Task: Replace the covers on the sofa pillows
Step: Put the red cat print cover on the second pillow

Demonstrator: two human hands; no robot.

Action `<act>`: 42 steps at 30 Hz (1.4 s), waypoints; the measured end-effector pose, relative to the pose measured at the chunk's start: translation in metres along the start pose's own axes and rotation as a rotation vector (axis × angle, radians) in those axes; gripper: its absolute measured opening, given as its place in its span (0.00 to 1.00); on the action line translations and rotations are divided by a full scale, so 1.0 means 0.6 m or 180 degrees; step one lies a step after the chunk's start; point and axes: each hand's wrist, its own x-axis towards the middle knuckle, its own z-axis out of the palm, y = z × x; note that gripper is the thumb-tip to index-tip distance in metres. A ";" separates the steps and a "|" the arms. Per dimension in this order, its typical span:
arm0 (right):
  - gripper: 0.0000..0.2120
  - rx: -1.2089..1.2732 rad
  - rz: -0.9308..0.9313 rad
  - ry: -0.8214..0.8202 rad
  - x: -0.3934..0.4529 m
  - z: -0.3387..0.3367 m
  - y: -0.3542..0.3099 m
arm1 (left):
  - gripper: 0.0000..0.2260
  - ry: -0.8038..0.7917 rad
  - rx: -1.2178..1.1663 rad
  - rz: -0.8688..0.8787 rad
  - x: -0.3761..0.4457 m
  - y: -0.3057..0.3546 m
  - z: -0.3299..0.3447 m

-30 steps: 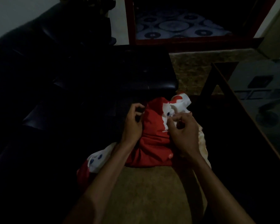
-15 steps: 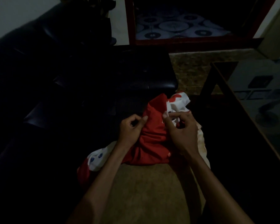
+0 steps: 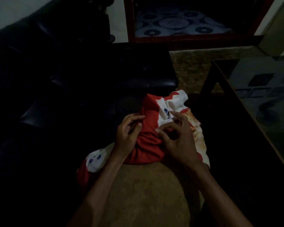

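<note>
A red and white pillow cover (image 3: pixel 147 141) with small blue marks lies bunched at the sofa's front edge, beyond a tan cushion-like mass (image 3: pixel 146 194) in the foreground. A cream, stained pillow (image 3: pixel 198 138) shows at the cover's right side. My left hand (image 3: pixel 129 133) pinches the red fabric's left edge between curled fingers and thumb. My right hand (image 3: pixel 179 138) lies over the cover where red meets white, fingers spread, with the index fingertip touching the red cloth.
A black leather sofa (image 3: pixel 72 79) fills the left and centre, very dark. A glass-topped table (image 3: pixel 261 99) with a dark wooden frame runs along the right. A patterned rug (image 3: pixel 174 25) lies beyond a red door frame at the top.
My right hand has let go of its pinch on the white fabric and spread its fingers. My left hand slid slightly down the red edge. More white cloth shows at the top.
</note>
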 end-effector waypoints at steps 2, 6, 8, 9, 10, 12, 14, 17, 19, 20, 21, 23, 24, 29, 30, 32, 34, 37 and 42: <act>0.05 -0.0209 -0.0111 -0.0086 -0.013 0.003 0.002 | 0.09 0.0019 0.0092 0.0053 -0.013 -0.003 -0.007; 0.12 -0.0277 -0.0176 -0.0047 -0.018 0.008 -0.008 | 0.07 0.0344 0.0530 -0.0042 -0.027 -0.012 -0.007; 0.14 -0.0436 -0.0196 -0.0085 -0.014 0.011 -0.010 | 0.10 0.0269 0.0653 0.0040 -0.033 -0.014 -0.010; 0.11 -0.0517 -0.0197 -0.0101 -0.014 0.012 -0.010 | 0.10 0.0164 0.0729 0.0036 -0.036 -0.012 -0.014; 0.09 -0.0613 -0.0191 -0.0130 -0.015 0.012 -0.008 | 0.10 0.0051 0.0802 0.0000 -0.040 -0.010 -0.019; 0.07 -0.0826 -0.0213 -0.0289 -0.023 0.011 -0.001 | 0.10 -0.0080 0.0906 -0.0056 -0.046 -0.011 -0.028; 0.06 -0.0942 -0.0243 -0.0447 -0.032 0.008 0.007 | 0.15 -0.0049 0.0852 -0.0042 -0.040 -0.007 -0.027; 0.07 -0.0809 -0.0026 -0.0493 -0.027 -0.003 0.008 | 0.15 0.0084 0.0895 -0.0262 -0.018 0.001 -0.017; 0.14 -0.0510 0.0255 -0.0389 -0.010 -0.004 0.000 | 0.13 0.0187 0.1075 -0.0306 -0.006 -0.002 -0.010; 0.15 -0.0329 0.0361 -0.0217 0.002 -0.004 -0.008 | 0.13 0.0265 0.1055 -0.0321 -0.001 -0.007 -0.007; 0.15 -0.0129 0.0431 0.0005 0.015 -0.003 -0.014 | 0.12 0.0331 0.1019 -0.0319 0.002 -0.010 -0.004; 0.10 0.0202 0.0598 0.0348 0.039 0.003 -0.015 | 0.05 0.0261 0.0733 -0.0361 0.008 -0.001 -0.003; 0.09 0.0249 0.0661 0.0420 0.050 0.008 -0.014 | 0.02 0.0130 0.0496 -0.0395 0.014 0.007 -0.005; 0.11 -0.0015 0.0676 0.0599 0.074 0.036 -0.001 | 0.15 -0.0217 0.0495 -0.0400 0.052 0.021 -0.021; 0.11 -0.0040 0.0644 0.0620 0.076 0.039 -0.001 | 0.15 -0.0164 0.0534 -0.0410 0.060 0.021 -0.022; 0.12 -0.0127 0.0611 0.0653 0.076 0.043 -0.003 | 0.12 -0.0056 0.0636 -0.0438 0.077 0.025 -0.021; 0.16 -0.0144 0.0625 0.0647 0.074 0.044 -0.002 | 0.09 0.0036 0.0798 -0.0469 0.090 0.028 -0.018; 0.16 -0.0091 0.0604 0.0641 0.071 0.044 0.006 | 0.09 0.0056 0.0934 -0.0709 0.106 0.012 -0.015; 0.09 -0.0135 0.0738 0.0518 0.071 0.035 0.012 | 0.12 0.0350 0.0316 -0.1254 0.097 -0.023 0.007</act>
